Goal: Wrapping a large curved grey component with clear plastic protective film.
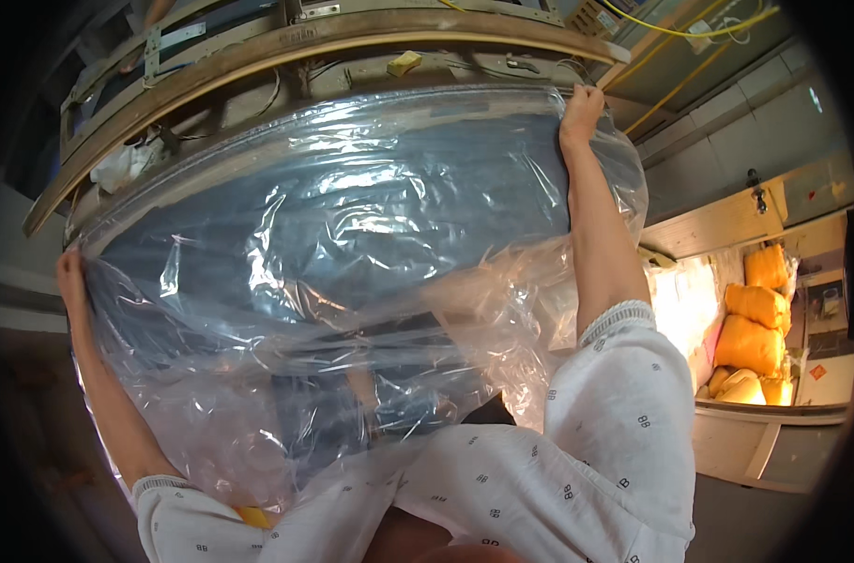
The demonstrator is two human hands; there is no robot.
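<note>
A wide sheet of clear plastic film (371, 197) stretches between my two outspread arms. Its upper edge runs nearly straight from hand to hand, while the lower part hangs in loose, shiny folds in front of my body. My left hand (69, 270) is closed on the film's edge at the far left. At the upper right my right hand (583, 111) grips the other end, with some film draped past the wrist. Through the film a dark blue-grey surface (446, 178) shows; I cannot tell whether it is cloth or a board.
A long curved-looking wooden rail (286, 42) crosses beyond the film. Behind it lie a small yellow block (404, 63) and a crumpled white bag (127, 167). Yellow cords (676, 89) hang at the upper right. Orange bundles (754, 342) are stacked in a bright opening on the right.
</note>
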